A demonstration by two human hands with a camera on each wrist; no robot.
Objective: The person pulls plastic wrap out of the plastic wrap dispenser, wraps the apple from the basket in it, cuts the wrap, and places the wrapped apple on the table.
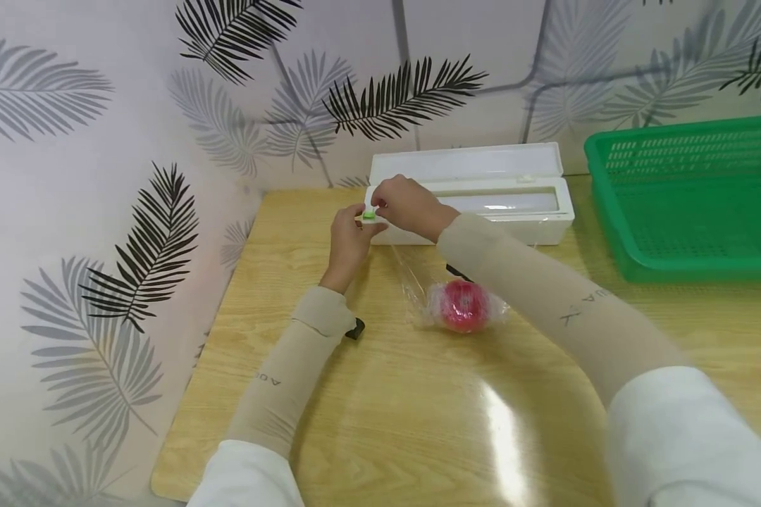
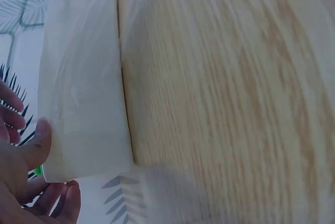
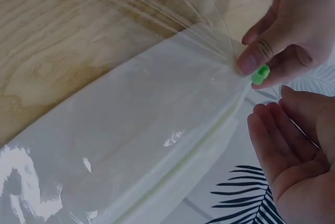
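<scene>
A white cling film box [image 1: 520, 229] stands at the back of the table with its lid [image 1: 469, 163] raised. My left hand [image 1: 349, 243] grips the box's left end, thumb on the front and fingers round the end, as the left wrist view shows. Beside that thumb sits a small green slide cutter [image 3: 260, 74]. Close to the cutter is my right hand [image 1: 412, 204]; in the right wrist view its fingers bend loosely around nothing. Clear cling film [image 3: 193, 4] runs from the box over the table to a round red item [image 1: 464, 306] wrapped in film.
A green plastic basket [image 1: 704, 264] stands on the table at the right. Behind the box rises a wall [image 1: 330, 42] with a leaf pattern. The wooden table [image 1: 380, 422] ends at its left edge, beside the left arm.
</scene>
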